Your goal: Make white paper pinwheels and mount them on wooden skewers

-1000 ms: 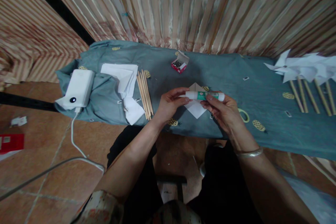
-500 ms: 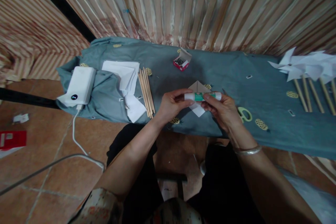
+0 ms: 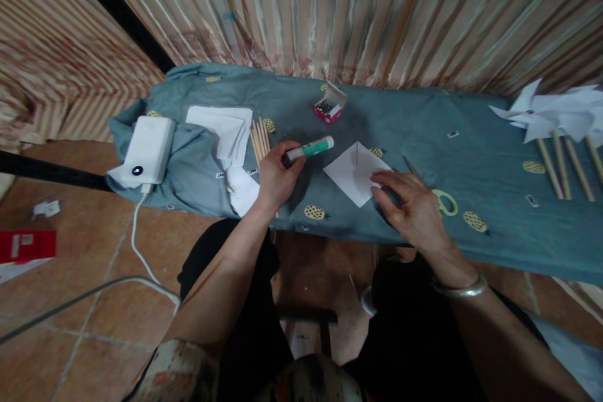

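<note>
A glue stick (image 3: 316, 146) with a green label and white ends is gripped at its left end by the fingers and thumb of my left hand (image 3: 279, 177). It slants just above the table, left of a white square of paper (image 3: 351, 169). That paper lies flat like a diamond, with a line running down from its top corner. My right hand (image 3: 409, 204) rests at the paper's right corner, fingertips on it, thumb and forefinger a little apart. Near that hand lie scissors (image 3: 445, 202) with light green handles, partly hidden behind it.
Wooden sticks (image 3: 260, 137) and white paper sheets (image 3: 235, 122) lie on the left, beside a white power bank (image 3: 149, 147) with a cable. An opened red box of small metal pins (image 3: 328, 112) stands farther back. Paper pinwheels (image 3: 534, 113) on sticks lie at the right.
My hands have moved apart. The glue stick, earlier held between both hands over the paper, has gone left with my left hand. My right hand has let go and come down onto the paper.
</note>
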Demonstrator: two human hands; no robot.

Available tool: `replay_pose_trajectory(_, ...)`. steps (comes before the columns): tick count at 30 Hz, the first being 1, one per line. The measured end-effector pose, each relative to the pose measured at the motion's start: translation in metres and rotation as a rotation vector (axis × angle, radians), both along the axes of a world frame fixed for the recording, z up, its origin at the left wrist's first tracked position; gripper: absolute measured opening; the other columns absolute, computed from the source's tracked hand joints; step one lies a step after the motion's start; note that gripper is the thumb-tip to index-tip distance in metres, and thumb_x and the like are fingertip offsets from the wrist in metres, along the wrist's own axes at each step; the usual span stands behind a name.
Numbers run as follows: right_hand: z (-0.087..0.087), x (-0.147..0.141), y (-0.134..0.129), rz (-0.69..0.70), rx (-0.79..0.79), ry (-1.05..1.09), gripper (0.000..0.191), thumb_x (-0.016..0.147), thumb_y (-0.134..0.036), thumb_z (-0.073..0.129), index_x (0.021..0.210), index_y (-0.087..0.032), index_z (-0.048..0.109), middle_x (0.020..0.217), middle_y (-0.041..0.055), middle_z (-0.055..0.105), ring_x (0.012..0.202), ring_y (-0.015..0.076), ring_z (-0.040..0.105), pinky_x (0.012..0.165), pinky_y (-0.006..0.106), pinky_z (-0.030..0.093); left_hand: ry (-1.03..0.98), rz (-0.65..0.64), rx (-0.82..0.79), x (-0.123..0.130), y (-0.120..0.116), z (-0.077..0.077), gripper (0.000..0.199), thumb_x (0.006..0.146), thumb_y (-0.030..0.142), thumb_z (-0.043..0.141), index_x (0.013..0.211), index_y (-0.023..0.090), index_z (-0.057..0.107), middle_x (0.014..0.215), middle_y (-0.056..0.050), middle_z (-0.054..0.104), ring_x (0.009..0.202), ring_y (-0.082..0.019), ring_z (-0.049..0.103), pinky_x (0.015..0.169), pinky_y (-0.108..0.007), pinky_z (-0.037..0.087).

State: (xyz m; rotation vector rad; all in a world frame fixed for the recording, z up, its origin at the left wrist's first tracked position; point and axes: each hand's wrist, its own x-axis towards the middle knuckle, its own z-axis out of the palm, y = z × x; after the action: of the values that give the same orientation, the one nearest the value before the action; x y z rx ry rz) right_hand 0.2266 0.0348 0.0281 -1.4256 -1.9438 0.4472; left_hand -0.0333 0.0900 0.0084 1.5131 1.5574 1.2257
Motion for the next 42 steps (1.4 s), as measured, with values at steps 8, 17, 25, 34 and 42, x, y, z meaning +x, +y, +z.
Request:
replay_pose_trajectory(8, -0.006, 0.007, -0.011, 0.169, 0.026, -0.22, 0.035, 0.094, -0.027, 0.05, 0.125, -0.019, 0.065, 0.131, 0.0141, 0.065, 0.126, 0.0315, 0.056, 0.107, 0.055, 0.046, 0.613, -0.234, 0.304, 0.013, -0.019, 0.012, 0.053, 0.076, 0.031, 0.077, 0.124, 0.018, 0.061, 0.134, -0.013, 0.058, 0.126, -0.032, 0.048, 0.105, -0.05, 0.037)
replay_pose_trajectory(17, -0.008, 0.009, -0.01, 0.165, 0.045, -0.238, 0.035, 0.094, -0.025, 0.051, 0.123, -0.013, 0.065, 0.13, 0.0161, 0.065, 0.124, 0.0302, 0.058, 0.107, 0.052, 0.048, 0.696, -0.558, 0.373, 0.049, -0.025, 0.003, 0.019, 0.093, 0.03, 0.06, 0.102, 0.019, 0.072, 0.118, -0.008, 0.068, 0.115, -0.026, 0.051, 0.097, -0.043, 0.04)
replay_pose_trajectory(25, -0.005, 0.01, -0.011, 0.16, 0.06, -0.244, 0.038, 0.091, -0.025, 0.054, 0.126, -0.011, 0.063, 0.131, 0.0174, 0.064, 0.124, 0.0316, 0.057, 0.108, 0.051, 0.047, 0.709, -0.588, 0.368, 0.051, -0.026, 0.001, 0.021, 0.096, 0.03, 0.054, 0.099, 0.019, 0.072, 0.112, -0.006, 0.071, 0.113, -0.024, 0.053, 0.096, -0.041, 0.04)
replay_pose_trajectory(34, -0.006, 0.009, -0.012, 0.173, 0.022, -0.216, 0.042, 0.089, -0.024, 0.055, 0.13, -0.015, 0.06, 0.134, 0.0166, 0.061, 0.128, 0.0318, 0.054, 0.108, 0.052, 0.046, 0.694, -0.636, 0.313, 0.051, -0.022, 0.003, 0.02, 0.093, 0.03, 0.06, 0.103, 0.018, 0.072, 0.112, -0.008, 0.069, 0.108, -0.025, 0.056, 0.087, -0.039, 0.045)
replay_pose_trajectory(42, -0.005, 0.01, -0.011, 0.168, 0.02, -0.188, 0.041, 0.089, -0.026, 0.056, 0.128, -0.014, 0.061, 0.133, 0.0174, 0.062, 0.126, 0.0316, 0.056, 0.108, 0.053, 0.046, 0.74, -0.601, 0.383, 0.053, -0.023, -0.001, 0.026, 0.097, 0.032, 0.053, 0.102, 0.016, 0.072, 0.107, -0.008, 0.07, 0.105, -0.023, 0.057, 0.084, -0.037, 0.047)
